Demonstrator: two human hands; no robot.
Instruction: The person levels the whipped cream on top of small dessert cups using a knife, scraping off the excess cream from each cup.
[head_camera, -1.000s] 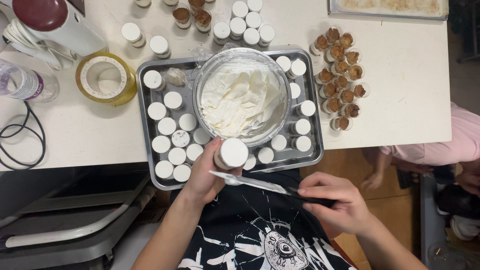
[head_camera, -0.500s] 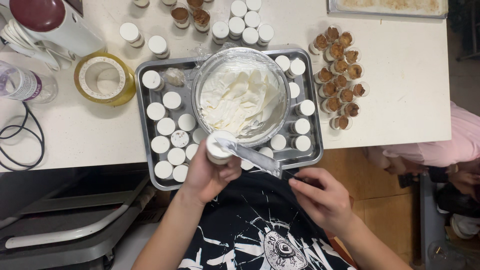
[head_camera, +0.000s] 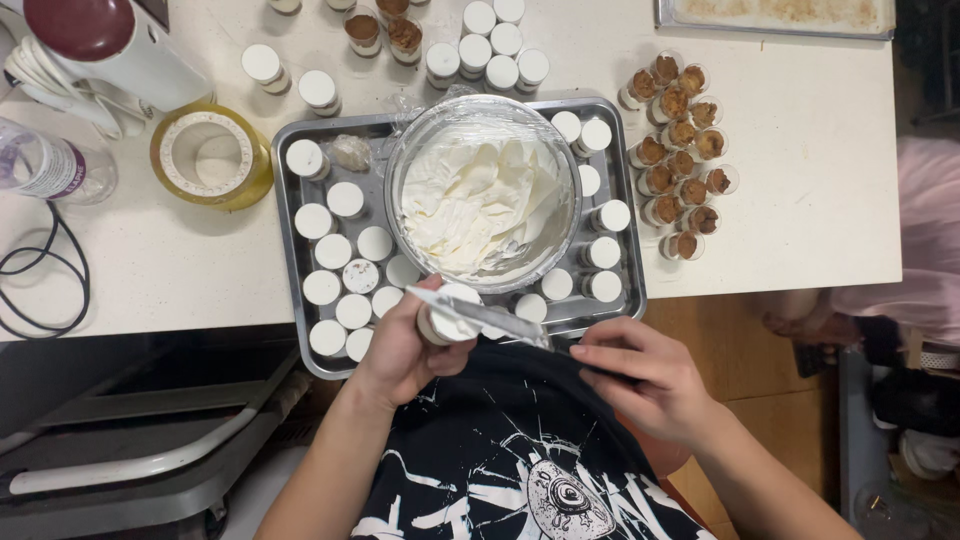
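The left hand (head_camera: 405, 345) wraps its fingers around a small clear plastic cup (head_camera: 447, 315) heaped with white cream, holding it over the near edge of a dull grey metal baking tray (head_camera: 288, 265). The right hand (head_camera: 645, 375) pinches the dark handle of a flat, thin-bladed palette knife (head_camera: 480, 312), fingers pressed together along it; the blade lies across the cup's rim at 9 o'clock from that hand, smeared with cream.

In the middle of the tray stands a round glass mixing bowl (head_camera: 483, 190), holding thick, softly folded whipped cream with a matt, ridged surface. Around it, at 3 and 8 o'clock, sit rows of small cream-filled cups (head_camera: 333, 250), their tops smooth, flat and white. At 3 o'clock from the tray, on the pale speckled bench (head_camera: 800, 150), a cluster of clear cups with brown crumb (head_camera: 680, 160) stands unfilled with cream. At 10 o'clock from the tray is a round yellow tape roll (head_camera: 210, 155), and beyond it a clear plastic bottle (head_camera: 50, 168)
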